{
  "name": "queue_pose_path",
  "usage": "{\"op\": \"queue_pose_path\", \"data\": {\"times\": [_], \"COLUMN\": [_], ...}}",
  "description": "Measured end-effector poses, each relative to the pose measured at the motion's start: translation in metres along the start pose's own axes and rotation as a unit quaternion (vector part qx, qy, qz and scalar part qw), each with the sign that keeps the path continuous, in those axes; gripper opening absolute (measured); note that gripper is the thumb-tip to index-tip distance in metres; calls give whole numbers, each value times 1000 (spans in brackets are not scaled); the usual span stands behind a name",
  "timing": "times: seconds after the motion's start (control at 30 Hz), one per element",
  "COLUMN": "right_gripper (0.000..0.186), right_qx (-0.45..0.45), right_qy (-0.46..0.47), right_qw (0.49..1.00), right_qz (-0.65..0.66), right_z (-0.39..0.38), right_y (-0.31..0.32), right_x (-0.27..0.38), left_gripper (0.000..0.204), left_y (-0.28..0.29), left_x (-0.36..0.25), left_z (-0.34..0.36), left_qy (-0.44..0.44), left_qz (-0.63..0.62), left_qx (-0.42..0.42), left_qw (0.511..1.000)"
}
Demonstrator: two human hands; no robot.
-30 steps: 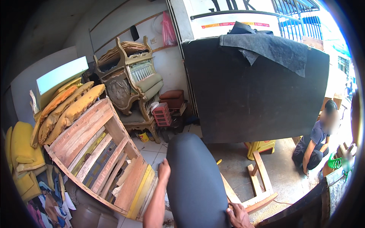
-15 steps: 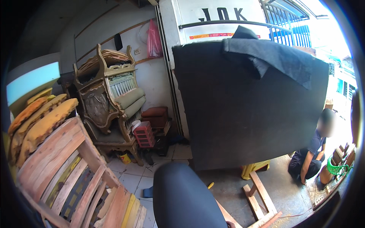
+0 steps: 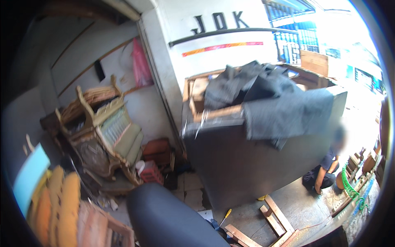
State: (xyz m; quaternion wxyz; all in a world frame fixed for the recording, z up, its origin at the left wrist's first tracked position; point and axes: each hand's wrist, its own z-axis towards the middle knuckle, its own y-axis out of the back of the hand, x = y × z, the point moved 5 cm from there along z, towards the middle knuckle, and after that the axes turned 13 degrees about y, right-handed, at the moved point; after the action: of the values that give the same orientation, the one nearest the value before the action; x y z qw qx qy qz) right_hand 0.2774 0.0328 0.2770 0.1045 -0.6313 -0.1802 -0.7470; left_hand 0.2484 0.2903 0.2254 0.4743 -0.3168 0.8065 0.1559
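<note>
Neither of my hands is in view. A long, rounded black padded piece (image 3: 164, 216), smooth like a seat cushion, rises from the lower edge close to me; whatever holds it does not show. Beyond it stands a big box-like wooden frame covered in black on its near side (image 3: 255, 168). Its top is uncovered, and a crumpled dark grey cloth (image 3: 288, 115) lies over it and hangs down the front. A screwdriver with a yellow handle (image 3: 227, 213) is on the floor to the right of the padded piece.
Wooden frame pieces (image 3: 277, 218) lie on the floor ahead. At the right a person (image 3: 323, 173) squats near a green coiled hose (image 3: 349, 187). Stacked carved chairs (image 3: 107, 136), a red crate (image 3: 151, 173) and yellow-orange foam pieces (image 3: 68, 206) stand at the left.
My view has shifted, so the big frame's uncovered top and more of the cloth show. The padded piece sits farther left in the picture, and the screwdriver shows more fully.
</note>
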Motion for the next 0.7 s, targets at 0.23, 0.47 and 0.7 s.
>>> {"op": "queue_pose_path", "data": {"times": [0.23, 0.47, 0.7], "right_gripper": [88, 106, 58], "right_qx": [-210, -320, -503], "right_qy": [184, 151, 214], "right_qw": [959, 935, 806], "right_qz": [-51, 15, -226], "right_z": [54, 157, 117], "right_y": [91, 261, 315], "right_x": [236, 315, 295], "left_gripper": [67, 55, 45], "left_y": [-73, -247, -252], "left_x": [-244, -416, -284], "left_z": [-77, -135, -106], "left_qy": [-43, -323, -388], "left_qz": [-135, 66, 207], "left_qx": [78, 302, 338], "left_qw": [987, 895, 832]}}
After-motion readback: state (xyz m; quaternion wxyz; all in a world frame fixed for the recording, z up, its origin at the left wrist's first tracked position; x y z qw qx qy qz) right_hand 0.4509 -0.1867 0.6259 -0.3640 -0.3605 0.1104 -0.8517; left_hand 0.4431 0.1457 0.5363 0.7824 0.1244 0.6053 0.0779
